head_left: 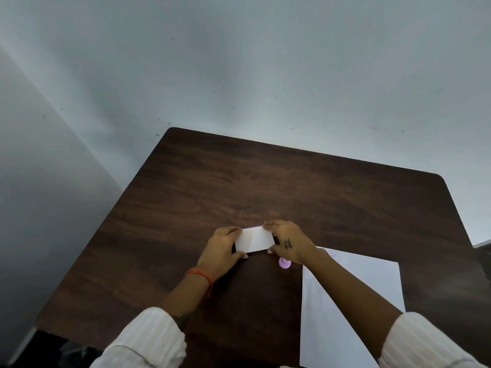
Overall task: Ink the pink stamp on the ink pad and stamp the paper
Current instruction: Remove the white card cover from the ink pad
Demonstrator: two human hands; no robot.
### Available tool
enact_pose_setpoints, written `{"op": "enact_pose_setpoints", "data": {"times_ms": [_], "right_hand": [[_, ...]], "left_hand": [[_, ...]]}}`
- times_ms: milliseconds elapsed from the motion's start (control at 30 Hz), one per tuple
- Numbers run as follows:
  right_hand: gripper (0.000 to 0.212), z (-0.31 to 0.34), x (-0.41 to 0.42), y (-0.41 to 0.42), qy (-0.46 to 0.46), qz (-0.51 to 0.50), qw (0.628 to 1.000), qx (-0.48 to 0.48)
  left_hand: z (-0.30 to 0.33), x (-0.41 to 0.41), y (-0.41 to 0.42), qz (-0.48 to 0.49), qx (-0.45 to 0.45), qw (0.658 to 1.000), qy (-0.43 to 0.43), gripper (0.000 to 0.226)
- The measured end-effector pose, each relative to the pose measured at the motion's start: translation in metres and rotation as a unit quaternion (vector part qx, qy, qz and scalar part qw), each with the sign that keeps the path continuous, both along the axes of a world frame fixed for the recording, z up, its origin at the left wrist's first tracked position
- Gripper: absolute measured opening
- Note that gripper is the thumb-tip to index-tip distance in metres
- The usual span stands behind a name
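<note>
Gripping a small white box (254, 239) from both ends, left hand (221, 251) and right hand (288, 241) clamp it just above the dark wooden surface (239, 181). Pink stamp (284, 262) sits just under the right wrist, partly hidden. Paper (350, 301) lies below the right forearm.

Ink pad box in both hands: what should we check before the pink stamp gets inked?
1. Both hands grip the ink pad box: left hand, right hand. Ok.
2. Box lid open, pad showing: cannot tell.
3. Pink stamp within reach, beside the right wrist: ok.
4. A hand free for the stamp: not ok.
5. Paper flat on the table: ok.
</note>
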State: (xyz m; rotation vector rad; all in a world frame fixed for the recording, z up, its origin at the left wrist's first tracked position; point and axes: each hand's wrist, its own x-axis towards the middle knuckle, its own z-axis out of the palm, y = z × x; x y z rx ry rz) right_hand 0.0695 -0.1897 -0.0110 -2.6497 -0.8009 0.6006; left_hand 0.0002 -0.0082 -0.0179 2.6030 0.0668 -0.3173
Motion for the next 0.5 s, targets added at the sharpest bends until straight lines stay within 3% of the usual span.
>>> {"op": "enact_pose_setpoints", "data": {"times_ms": [500], "right_hand": [[0.063,0.033,0.012,0.027,-0.043,0.051,0.996,0.063]], "left_hand": [[0.028,-0.003,0.031,0.042,-0.02,0.997,-0.067,0.072]]}}
